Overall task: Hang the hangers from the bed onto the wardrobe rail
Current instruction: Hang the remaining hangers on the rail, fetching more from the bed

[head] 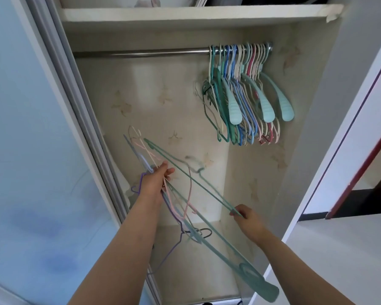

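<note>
My left hand point(154, 183) grips a loose bundle of hangers point(178, 212) in pink, purple, white and green, held low inside the open wardrobe. My right hand point(245, 219) pinches the bar of a thin green hanger point(194, 181) that slants up to the left out of the bundle. A wide teal hanger point(254, 280) from the bundle reaches down to the lower right. The metal wardrobe rail point(141, 53) runs across the top of the wardrobe. Several hangers point(246, 97) hang bunched at its right end, well above both hands.
A white shelf point(185, 14) sits above the rail with items on it. The sliding door frame point(79, 119) stands at the left beside a light blue panel point(26, 128). The wardrobe's right side wall point(312, 106) is close to the hung hangers. The left stretch of rail is bare.
</note>
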